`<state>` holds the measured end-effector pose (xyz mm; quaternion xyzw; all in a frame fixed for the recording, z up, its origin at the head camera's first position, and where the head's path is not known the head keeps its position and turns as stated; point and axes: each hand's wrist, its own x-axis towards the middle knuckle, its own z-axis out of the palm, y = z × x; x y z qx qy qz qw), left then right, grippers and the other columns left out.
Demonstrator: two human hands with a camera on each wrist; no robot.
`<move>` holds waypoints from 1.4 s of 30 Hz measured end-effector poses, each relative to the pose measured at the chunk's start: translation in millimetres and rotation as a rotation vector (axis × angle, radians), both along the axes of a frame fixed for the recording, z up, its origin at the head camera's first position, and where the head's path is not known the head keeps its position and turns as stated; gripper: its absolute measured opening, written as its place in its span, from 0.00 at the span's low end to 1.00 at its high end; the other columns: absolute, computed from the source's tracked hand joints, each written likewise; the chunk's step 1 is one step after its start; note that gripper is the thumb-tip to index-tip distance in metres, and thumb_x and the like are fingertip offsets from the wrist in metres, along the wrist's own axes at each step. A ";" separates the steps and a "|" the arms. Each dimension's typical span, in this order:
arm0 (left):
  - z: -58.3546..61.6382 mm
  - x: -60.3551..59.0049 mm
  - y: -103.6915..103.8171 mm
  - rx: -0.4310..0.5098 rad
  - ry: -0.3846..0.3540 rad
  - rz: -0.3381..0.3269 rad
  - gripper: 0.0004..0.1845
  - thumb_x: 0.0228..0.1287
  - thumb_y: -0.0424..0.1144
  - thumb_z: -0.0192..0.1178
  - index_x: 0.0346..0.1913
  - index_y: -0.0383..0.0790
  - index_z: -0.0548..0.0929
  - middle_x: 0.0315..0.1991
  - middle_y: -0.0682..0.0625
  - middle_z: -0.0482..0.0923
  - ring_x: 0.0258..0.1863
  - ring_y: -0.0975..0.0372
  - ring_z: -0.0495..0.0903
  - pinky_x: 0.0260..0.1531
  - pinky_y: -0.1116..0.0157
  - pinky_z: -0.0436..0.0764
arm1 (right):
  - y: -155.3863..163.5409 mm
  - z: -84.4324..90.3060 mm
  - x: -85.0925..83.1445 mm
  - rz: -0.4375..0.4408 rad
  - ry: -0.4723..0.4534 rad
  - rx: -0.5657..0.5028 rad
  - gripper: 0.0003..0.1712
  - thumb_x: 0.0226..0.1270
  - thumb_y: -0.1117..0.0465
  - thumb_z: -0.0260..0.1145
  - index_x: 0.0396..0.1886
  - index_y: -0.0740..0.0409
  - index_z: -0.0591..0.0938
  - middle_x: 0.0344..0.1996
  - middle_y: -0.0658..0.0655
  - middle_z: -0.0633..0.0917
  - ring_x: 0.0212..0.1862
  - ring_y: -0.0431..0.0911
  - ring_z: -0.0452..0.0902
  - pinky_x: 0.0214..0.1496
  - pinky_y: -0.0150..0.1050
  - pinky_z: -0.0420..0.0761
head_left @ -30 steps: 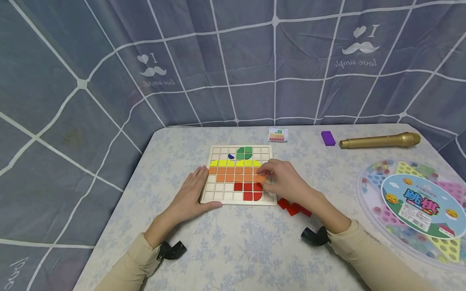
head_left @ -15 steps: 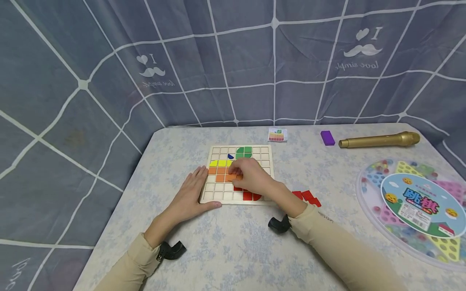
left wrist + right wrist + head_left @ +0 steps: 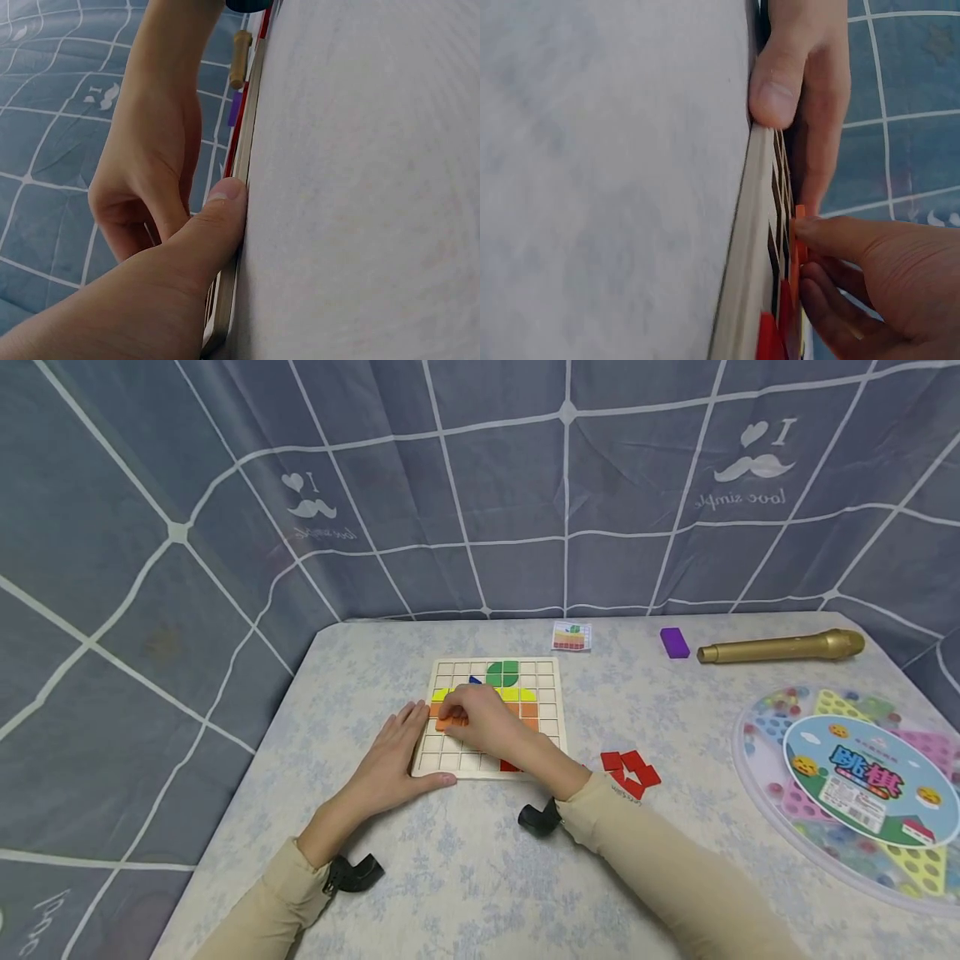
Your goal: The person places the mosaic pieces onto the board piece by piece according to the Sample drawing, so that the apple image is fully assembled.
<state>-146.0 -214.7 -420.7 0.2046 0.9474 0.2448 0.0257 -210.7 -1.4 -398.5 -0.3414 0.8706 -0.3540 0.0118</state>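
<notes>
A square wooden grid board [image 3: 549,714] lies on the table, with green tiles [image 3: 502,674], yellow tiles [image 3: 519,694] and orange tiles [image 3: 528,710] in its cells. My left hand [image 3: 386,758] rests along the board's left edge, fingers straight and thumb at the front edge. Over the left part of the board, my right hand [image 3: 487,722] pinches an orange square tile [image 3: 801,214] between thumb and fingers, down at the grid. That hand and forearm hide the middle cells and most of the red tiles on the board. A small blue piece [image 3: 475,680] lies near the green tiles.
Several loose red tiles [image 3: 611,762] lie right of the board. Behind it is a small pattern card [image 3: 572,636]. A purple block [image 3: 674,642], a gold microphone [image 3: 780,648] and a round clear game case [image 3: 870,781] occupy the right side. A grid-patterned curtain [image 3: 510,485] hangs behind.
My right hand has moved left across the board, from its right side to near its left edge, still pinching an orange tile. The loose red tiles are now uncovered. My left hand has stayed put.
</notes>
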 end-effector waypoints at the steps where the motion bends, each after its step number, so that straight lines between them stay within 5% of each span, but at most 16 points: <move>1: -0.2 -0.6 0.2 0.003 -0.005 0.003 0.63 0.60 0.63 0.73 0.85 0.34 0.49 0.86 0.40 0.47 0.86 0.46 0.43 0.85 0.44 0.43 | -2.1 -0.7 0.0 -0.001 0.008 -0.005 0.07 0.65 0.67 0.77 0.42 0.59 0.90 0.38 0.54 0.89 0.42 0.45 0.82 0.46 0.35 0.84; 21: -2.4 -0.9 -0.8 0.003 0.002 -0.005 0.63 0.61 0.64 0.73 0.85 0.34 0.49 0.86 0.39 0.49 0.86 0.47 0.44 0.85 0.44 0.44 | 1.3 -2.7 11.1 0.012 0.087 0.017 0.06 0.69 0.66 0.74 0.44 0.58 0.92 0.40 0.53 0.91 0.45 0.47 0.80 0.52 0.43 0.81; 42: -4.5 -1.8 0.2 -0.005 0.033 0.011 0.64 0.58 0.62 0.75 0.85 0.32 0.51 0.85 0.36 0.51 0.85 0.43 0.47 0.84 0.41 0.47 | 132.8 18.7 34.6 -0.154 -0.054 0.039 0.17 0.63 0.61 0.80 0.50 0.61 0.91 0.46 0.57 0.90 0.49 0.53 0.86 0.56 0.52 0.88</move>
